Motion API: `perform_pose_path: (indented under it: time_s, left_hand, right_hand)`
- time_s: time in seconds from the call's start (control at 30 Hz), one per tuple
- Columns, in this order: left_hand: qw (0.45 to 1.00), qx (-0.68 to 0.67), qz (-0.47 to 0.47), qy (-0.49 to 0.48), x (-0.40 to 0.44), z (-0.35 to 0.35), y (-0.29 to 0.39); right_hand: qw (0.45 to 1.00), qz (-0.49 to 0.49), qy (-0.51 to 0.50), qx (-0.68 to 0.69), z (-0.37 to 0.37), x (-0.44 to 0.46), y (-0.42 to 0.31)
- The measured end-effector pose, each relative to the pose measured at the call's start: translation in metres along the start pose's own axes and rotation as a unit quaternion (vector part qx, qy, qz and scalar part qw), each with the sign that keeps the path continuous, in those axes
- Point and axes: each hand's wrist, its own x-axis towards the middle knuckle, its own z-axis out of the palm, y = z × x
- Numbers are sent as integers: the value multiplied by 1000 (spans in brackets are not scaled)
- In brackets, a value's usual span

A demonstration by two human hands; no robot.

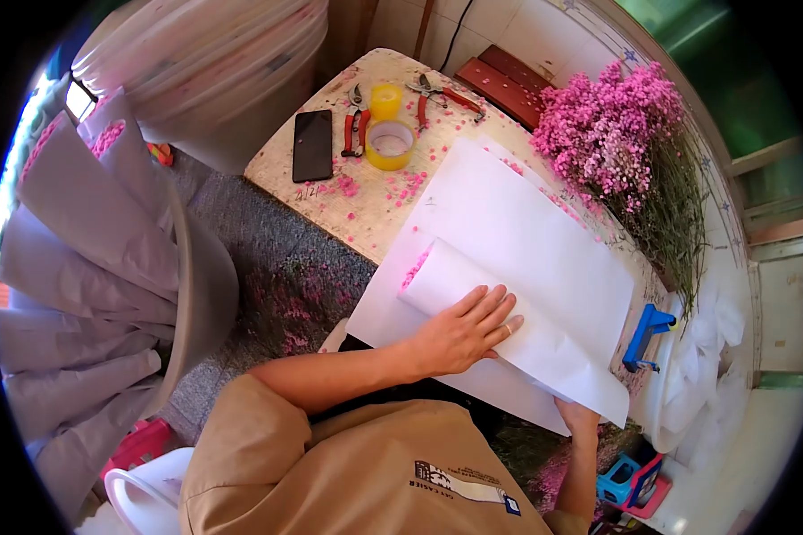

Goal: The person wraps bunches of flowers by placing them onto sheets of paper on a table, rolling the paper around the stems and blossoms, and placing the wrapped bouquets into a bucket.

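Observation:
A roll of white wrapping paper [459,278] lies slantwise on larger white sheets [544,241], with pink blossoms [414,269] showing at its upper left end. Across the middle of the roll rests my left hand [473,328], fingers stretched out flat on the paper, a ring on one. At the roll's lower right end, my right hand [578,415] grips the wrapped flower bunch from below; the paper hides most of its fingers. The flower stems are out of sight inside the wrap.
On the table [277,160] are a phone [312,145], two pruning shears [357,129], tape rolls [390,145] and loose petals. A pink flower bundle [611,134] lies at the right, near a blue tape dispenser [644,337]. Several wrapped bunches [89,214] fill a bin [207,285] at left.

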Motion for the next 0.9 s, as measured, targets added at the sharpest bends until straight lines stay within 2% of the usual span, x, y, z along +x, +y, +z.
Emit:
perform_pose_path:
  time_s: [0.2, 0.3, 0.4, 0.73, 0.9]
  left_hand:
    - [1000, -23, -18, 5, 0, 3, 0]
    - [1000, -26, -16, 6, 0, 3, -1]
    - [999, -38, -18, 5, 1, 3, -2]
    - [999, -44, -18, -5, 4, 3, -2]
    - [999, -37, -17, 7, 2, 5, -2]
  right_hand:
    - [998, 50, -9, 20, 6, -7, 9]
    - [996, 68, 34, 35, 9, -11, 6]
    - [993, 61, 80, 64, 10, -10, -2]
    - [989, 38, 110, 85, 9, -14, -3]
    - [993, -4, 112, 24, 12, -18, 4]
